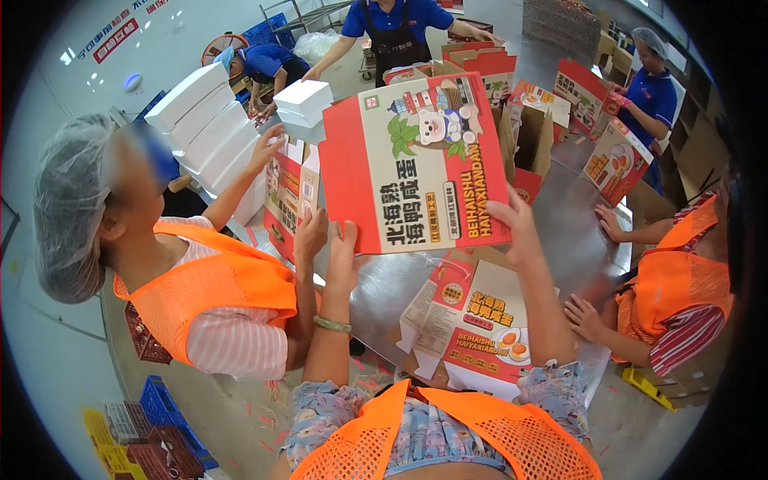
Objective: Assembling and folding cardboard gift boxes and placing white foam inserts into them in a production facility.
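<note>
A printed red-and-cream cardboard carton (352, 176) is held up in front of me above the metal table, tilted, its broad face showing a cartoon animal and palm leaves. My left hand (342, 254), with a green bangle at the wrist, grips its lower left edge. At the lower right corner my right hand (518, 228) is closed on the same carton, thumb over the face. Below it, nearest my body, lies another carton (492, 308) of the same print with flaps spread, egg pictures on its side; neither hand touches it.
At my left, a person in an orange vest and hairnet handles a similar carton (280, 200) beside stacked white foam boxes (200, 120). Another orange-vested person's hands rest at the table's (384, 300) right side. More cartons (532, 152) and blue-shirted people are beyond. Plastic crates (164, 408) stand on the floor.
</note>
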`<state>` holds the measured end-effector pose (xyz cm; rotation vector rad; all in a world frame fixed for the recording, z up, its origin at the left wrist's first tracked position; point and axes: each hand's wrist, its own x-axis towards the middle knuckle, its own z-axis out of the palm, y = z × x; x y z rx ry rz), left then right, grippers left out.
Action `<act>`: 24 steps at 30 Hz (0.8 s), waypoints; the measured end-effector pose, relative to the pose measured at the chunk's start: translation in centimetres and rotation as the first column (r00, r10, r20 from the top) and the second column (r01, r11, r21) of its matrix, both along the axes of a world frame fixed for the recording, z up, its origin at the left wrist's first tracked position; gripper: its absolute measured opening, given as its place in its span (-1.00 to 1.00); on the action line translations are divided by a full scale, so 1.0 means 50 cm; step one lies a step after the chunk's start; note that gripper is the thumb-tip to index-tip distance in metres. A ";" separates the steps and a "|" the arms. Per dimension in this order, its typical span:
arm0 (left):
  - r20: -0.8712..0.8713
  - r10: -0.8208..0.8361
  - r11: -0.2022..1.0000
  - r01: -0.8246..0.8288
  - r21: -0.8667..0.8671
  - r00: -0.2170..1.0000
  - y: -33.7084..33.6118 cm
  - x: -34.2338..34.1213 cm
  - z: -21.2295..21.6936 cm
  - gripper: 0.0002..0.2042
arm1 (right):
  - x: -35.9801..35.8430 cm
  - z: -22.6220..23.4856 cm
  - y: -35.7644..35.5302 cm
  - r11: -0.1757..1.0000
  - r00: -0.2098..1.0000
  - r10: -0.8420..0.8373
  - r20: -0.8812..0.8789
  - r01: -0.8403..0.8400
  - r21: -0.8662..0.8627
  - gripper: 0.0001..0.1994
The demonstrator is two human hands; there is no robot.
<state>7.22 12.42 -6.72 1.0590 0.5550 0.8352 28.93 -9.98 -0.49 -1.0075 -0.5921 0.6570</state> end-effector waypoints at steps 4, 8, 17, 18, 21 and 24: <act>-0.082 0.150 0.970 -0.131 0.204 0.985 0.050 -0.022 0.062 -0.44 | 0.019 -0.140 0.067 0.979 0.892 0.191 -0.409 -0.140 0.151 -0.47; -0.032 0.007 0.935 0.005 0.355 0.999 0.068 0.018 0.194 -0.67 | -0.011 -0.226 0.184 0.989 0.942 0.093 -0.323 -0.049 0.140 -0.44; 0.050 0.394 0.639 -0.312 0.703 0.918 0.012 0.105 0.226 -0.81 | 0.082 -0.320 0.119 0.634 0.487 -0.058 0.872 0.693 -0.344 -0.33; 0.071 0.499 0.503 -0.356 0.788 0.863 0.011 0.114 0.225 -0.81 | 0.102 -0.338 0.077 0.674 0.581 -0.010 0.814 0.605 -0.424 -0.38; 0.088 0.664 0.314 -0.384 0.868 0.742 -0.007 0.133 0.242 -0.80 | 0.113 -0.368 -0.009 0.721 0.753 0.029 0.658 0.440 -0.535 -0.49; 0.288 0.699 0.122 -0.506 0.854 0.655 0.024 0.123 0.243 -0.77 | 0.078 -0.370 -0.072 0.664 0.743 0.158 0.650 0.407 -0.627 -0.50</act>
